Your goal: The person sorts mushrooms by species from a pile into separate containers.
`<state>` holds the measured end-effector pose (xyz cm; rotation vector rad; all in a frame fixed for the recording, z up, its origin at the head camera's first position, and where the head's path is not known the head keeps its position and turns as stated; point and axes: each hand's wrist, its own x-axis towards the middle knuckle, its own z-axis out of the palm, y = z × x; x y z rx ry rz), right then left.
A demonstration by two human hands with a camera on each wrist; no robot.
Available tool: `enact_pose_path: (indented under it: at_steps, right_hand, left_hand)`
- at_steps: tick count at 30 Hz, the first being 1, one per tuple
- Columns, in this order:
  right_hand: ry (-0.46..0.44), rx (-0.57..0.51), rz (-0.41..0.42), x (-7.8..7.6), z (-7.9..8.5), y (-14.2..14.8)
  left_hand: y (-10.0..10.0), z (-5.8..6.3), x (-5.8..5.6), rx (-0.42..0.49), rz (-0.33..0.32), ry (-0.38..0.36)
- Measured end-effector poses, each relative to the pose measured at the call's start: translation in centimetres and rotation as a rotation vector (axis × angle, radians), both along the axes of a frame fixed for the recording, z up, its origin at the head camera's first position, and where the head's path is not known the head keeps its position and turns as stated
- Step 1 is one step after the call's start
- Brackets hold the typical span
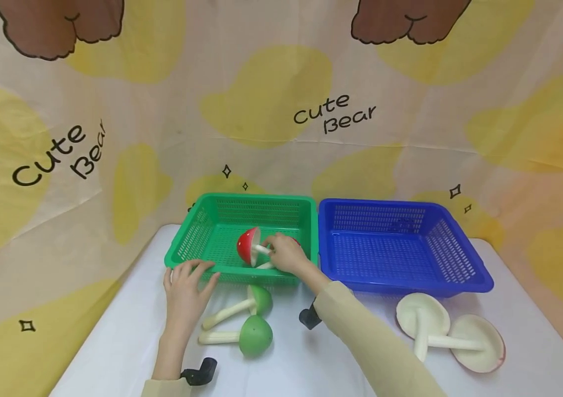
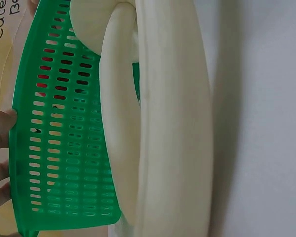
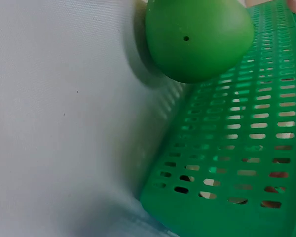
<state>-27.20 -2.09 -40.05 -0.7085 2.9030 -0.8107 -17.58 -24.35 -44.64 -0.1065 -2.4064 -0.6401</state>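
Note:
My right hand (image 1: 288, 255) reaches into the green basket (image 1: 187, 242), fingers curled at the stem of a red toy mushroom (image 1: 248, 246) with white spots. A second stem (image 1: 265, 266) lies just below, and a bit of red shows behind the hand, which hides most of it. Over the basket's near left rim, my left hand (image 1: 184, 284) rests with its fingers spread. Two green toy mushrooms (image 1: 255, 336) lie in front of the basket, stems to the left; one green cap (image 3: 197, 39) shows close up in the right wrist view, and pale stems (image 2: 172, 118) fill the left wrist view.
A blue basket (image 1: 375, 256) stands right beside the green one. At the right front, two toy mushrooms (image 1: 477, 343) lie with pale undersides up and stems crossed. A patterned cloth (image 1: 261, 110) hangs behind the white table (image 1: 112, 336).

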Motion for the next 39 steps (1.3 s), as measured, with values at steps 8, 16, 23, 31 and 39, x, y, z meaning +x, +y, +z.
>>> enact_pose_path:
  at_steps: [8,16,23,31,39]
  right_hand:
    - [0.031,0.081,0.045,0.0,-0.6,-0.4]
    - [-0.024,0.091,0.030,0.3,-0.4,-0.5]
    - [0.006,0.103,-0.045,0.7,-0.1,-0.5]
    - [0.109,0.020,-0.085,1.7,0.5,0.9]
    - [0.190,-0.083,-0.095,3.4,1.5,3.1]
  left_hand:
    - [0.1,0.1,0.1,0.003,0.006,-0.009]
    - [0.1,0.2,0.2,0.003,0.002,0.003]
    - [0.1,0.2,0.2,0.004,0.003,0.003]
    - [0.3,0.0,0.1,0.003,0.002,0.001]
    - [0.1,0.1,0.0,-0.010,0.011,0.003]
